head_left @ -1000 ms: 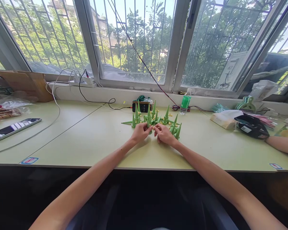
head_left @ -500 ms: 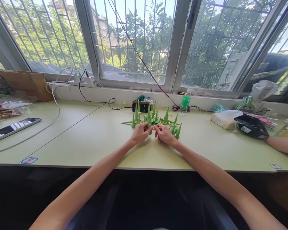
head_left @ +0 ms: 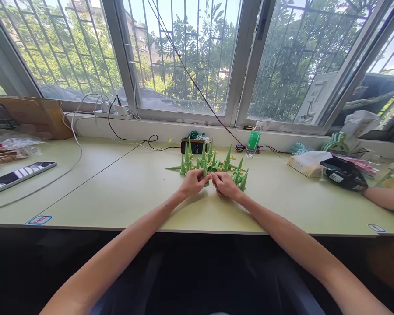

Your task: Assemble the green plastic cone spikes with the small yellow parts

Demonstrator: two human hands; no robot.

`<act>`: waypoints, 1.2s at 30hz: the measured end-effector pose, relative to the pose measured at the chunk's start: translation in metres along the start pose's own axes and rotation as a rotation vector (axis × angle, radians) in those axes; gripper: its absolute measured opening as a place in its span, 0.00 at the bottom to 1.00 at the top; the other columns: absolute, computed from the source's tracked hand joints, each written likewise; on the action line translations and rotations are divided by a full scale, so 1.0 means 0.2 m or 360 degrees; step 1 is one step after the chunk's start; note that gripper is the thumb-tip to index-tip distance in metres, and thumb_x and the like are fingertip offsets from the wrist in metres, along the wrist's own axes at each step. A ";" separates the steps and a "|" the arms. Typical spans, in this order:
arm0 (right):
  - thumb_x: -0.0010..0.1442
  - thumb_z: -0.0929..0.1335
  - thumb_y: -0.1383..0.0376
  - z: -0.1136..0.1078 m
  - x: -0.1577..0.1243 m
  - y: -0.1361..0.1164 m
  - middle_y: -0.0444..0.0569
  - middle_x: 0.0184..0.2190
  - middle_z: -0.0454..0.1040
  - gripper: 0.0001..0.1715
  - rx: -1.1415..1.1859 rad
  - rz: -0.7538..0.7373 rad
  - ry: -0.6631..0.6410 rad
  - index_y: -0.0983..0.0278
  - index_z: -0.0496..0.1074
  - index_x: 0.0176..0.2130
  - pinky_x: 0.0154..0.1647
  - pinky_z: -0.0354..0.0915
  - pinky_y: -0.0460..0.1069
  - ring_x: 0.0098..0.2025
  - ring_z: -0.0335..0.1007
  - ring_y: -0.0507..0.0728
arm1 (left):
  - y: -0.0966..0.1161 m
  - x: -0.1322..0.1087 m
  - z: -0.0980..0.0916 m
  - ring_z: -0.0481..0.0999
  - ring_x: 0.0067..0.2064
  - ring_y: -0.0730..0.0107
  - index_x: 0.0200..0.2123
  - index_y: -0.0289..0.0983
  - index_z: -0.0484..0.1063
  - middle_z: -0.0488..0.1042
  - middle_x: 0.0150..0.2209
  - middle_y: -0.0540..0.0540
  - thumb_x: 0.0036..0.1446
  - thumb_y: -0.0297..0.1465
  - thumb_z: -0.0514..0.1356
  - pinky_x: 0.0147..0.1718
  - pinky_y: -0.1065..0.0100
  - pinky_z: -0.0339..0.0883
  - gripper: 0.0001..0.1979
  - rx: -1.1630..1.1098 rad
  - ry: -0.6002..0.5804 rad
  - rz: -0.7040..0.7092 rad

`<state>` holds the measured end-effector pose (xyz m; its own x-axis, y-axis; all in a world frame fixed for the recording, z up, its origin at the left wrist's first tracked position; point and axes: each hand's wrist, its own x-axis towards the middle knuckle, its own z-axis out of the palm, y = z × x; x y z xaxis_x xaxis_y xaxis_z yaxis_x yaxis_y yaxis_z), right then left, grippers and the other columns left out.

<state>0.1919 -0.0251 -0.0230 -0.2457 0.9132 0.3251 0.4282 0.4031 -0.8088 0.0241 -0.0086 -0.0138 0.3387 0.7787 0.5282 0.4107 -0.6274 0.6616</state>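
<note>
My left hand is closed around a green watering spike, a pointed cone held tip up just above the table. My right hand meets it from the right, thumb and finger pinched on a small yellow valve piece at the spike's side. The fingers hide most of that piece. Just beyond both hands, several more green spikes stand upright or lie on the table, with small yellow parts among them.
Behind the spikes, a phone showing a timer leans near the sill. A bottle stands to its right. On the left lie another phone and a white cable. A tissue pack, a black item and another person's arm are at right.
The spike in my left hand stands slightly more to the right, and my right fingers have curled a little closer around the yellow piece. Everything else is where it was.
</note>
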 end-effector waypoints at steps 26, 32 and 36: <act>0.63 0.61 0.55 0.01 0.03 0.05 0.40 0.23 0.67 0.15 0.0196 -0.0004 0.0083 0.62 0.61 0.30 0.13 0.57 0.44 0.14 0.62 0.48 | -0.01 0.00 -0.01 0.56 0.22 0.78 0.33 0.34 0.73 0.57 0.18 0.57 0.52 0.35 0.63 0.22 0.74 0.51 0.10 0.0049 -0.0019 0.0028; 0.63 0.62 0.55 0.01 0.03 0.05 0.39 0.21 0.64 0.15 0.0219 -0.0039 0.0121 0.62 0.61 0.30 0.14 0.56 0.45 0.13 0.61 0.48 | -0.02 0.00 0.00 0.54 0.21 0.79 0.32 0.34 0.74 0.57 0.17 0.58 0.53 0.34 0.62 0.22 0.74 0.53 0.08 0.0132 0.0067 0.0171; 0.62 0.63 0.55 0.00 0.02 0.03 0.39 0.21 0.64 0.14 0.0226 -0.0078 0.0166 0.62 0.61 0.31 0.15 0.56 0.45 0.13 0.61 0.48 | -0.04 0.00 0.01 0.56 0.20 0.79 0.33 0.35 0.75 0.60 0.17 0.57 0.55 0.33 0.61 0.22 0.74 0.54 0.07 0.0191 0.0114 0.0265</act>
<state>0.1935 -0.0202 -0.0261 -0.1686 0.8970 0.4086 0.2893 0.4413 -0.8495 0.0225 -0.0037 -0.0191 0.3511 0.6599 0.6643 0.4532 -0.7406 0.4961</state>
